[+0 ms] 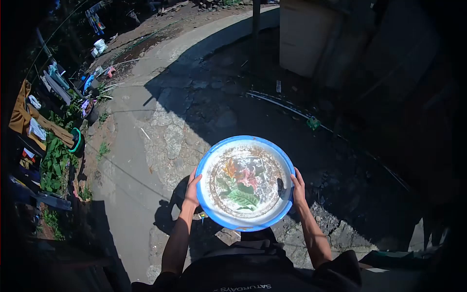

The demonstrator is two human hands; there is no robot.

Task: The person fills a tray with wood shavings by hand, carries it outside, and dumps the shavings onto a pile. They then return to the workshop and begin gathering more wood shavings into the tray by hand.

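Looking down from the head camera, I see a person holding a big round blue basin (245, 182) out in front of the body, up over a cracked stone path (165, 131). The left hand (192, 190) is curled on the left rim and the right hand (297, 189) is curled on the right rim, each one squeezing the edge. The basin has a flower picture on its bottom and brown dirty marks around it. I cannot tell if there is water inside. It looks like hard plastic, stiff and likely light, but it is wide, so it could tip. The rim is the good place to grab, one hand on each side. Clothes (29, 121) hang far away on the left, by green plants (53, 165)
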